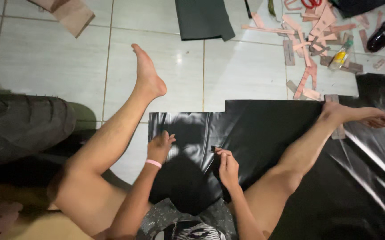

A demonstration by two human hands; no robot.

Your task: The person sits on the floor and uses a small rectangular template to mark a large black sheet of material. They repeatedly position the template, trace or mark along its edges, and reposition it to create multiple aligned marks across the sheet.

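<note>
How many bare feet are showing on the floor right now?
2. The left foot rests on the pale tiles; the right foot lies on the black sheet, toes toward the right edge. None appears hidden.

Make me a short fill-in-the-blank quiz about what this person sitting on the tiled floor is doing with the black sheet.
1. The left hand presses flat on the shiny ____ sheet.
2. The right hand holds a thin ____ to the sheet.
3. The left wrist wears a ____ band.
4. The sheet lies on a ____ floor.

Answers: black; tool; pink; tiled

Glossy black sheet (263,133) on smooth glazed tiles (241,66)
</note>
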